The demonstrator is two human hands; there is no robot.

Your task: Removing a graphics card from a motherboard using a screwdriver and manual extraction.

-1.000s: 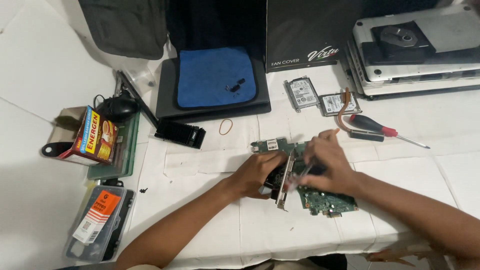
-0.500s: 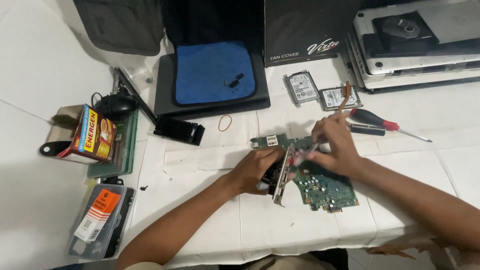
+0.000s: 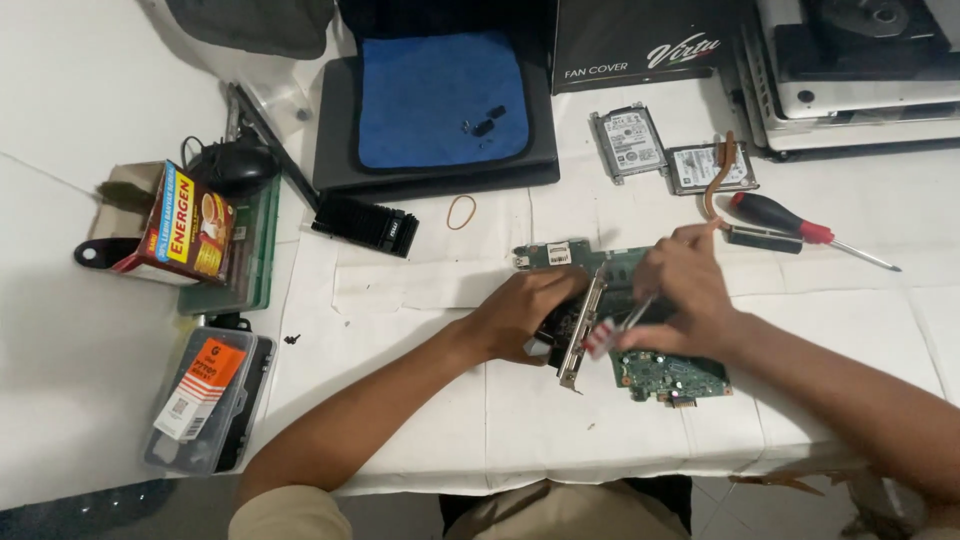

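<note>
A green circuit board [image 3: 672,376] with a metal bracket [image 3: 581,340] lies on the white table, partly under both hands. My left hand [image 3: 520,312] grips the bracket side of the board. My right hand [image 3: 683,290] is over the board and pinches a thin tool [image 3: 618,328] with a red and white handle, its tip down near the bracket. What the tip touches is hidden by my fingers.
A red-handled screwdriver [image 3: 790,218], a copper heat pipe [image 3: 716,178] and two hard drives [image 3: 628,142] lie behind the board. A blue cloth [image 3: 440,100] on a black pad, a black heatsink [image 3: 365,225], a rubber band [image 3: 461,211], a plastic parts case [image 3: 205,400] and a colourful box [image 3: 185,225] stand left.
My right hand has shifted slightly toward the bracket with the thin tool. The left hand stays on the board. The view has moved in a little.
</note>
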